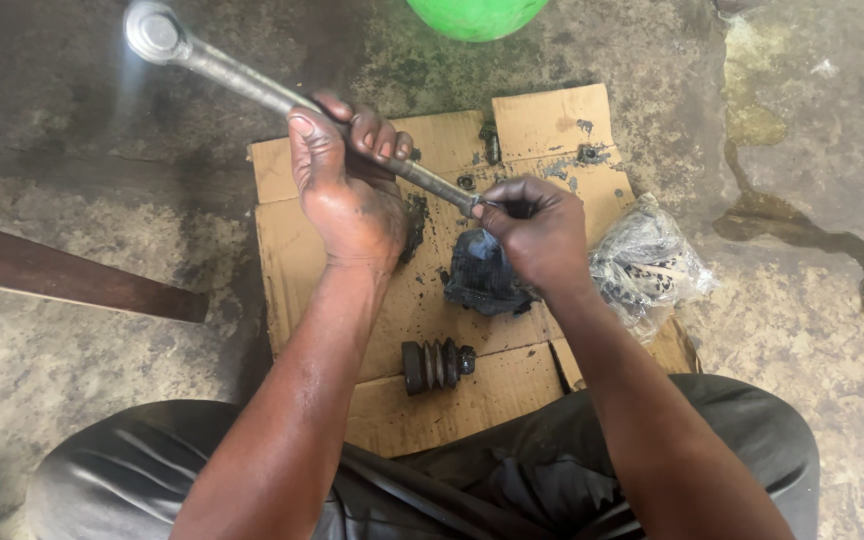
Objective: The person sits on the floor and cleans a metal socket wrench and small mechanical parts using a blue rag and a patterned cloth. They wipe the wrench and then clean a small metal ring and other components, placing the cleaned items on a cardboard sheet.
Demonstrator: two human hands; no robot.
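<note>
My left hand (pixel 352 190) clamped round steel shaft (pixel 242 85); my right hand (pixel 537 230) closed on shaft's lower end, above greasy rag (pixel 482 275). Rubber boot (pixel 432 365) on cardboard (pixel 452 400).

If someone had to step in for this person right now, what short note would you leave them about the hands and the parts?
Left hand: closed around the middle of a long metal shaft, held slanted above the cardboard.
Right hand: fingers pinched at the shaft's lower end, over a dark greasy rag.
Nearby: a black ribbed rubber boot lies loose on the cardboard; a crumpled clear plastic bag sits at its right edge; small dark bits lie at the far side.
Done: boot is off the shaft.
Left: what the right fingers hold is hidden.
</note>
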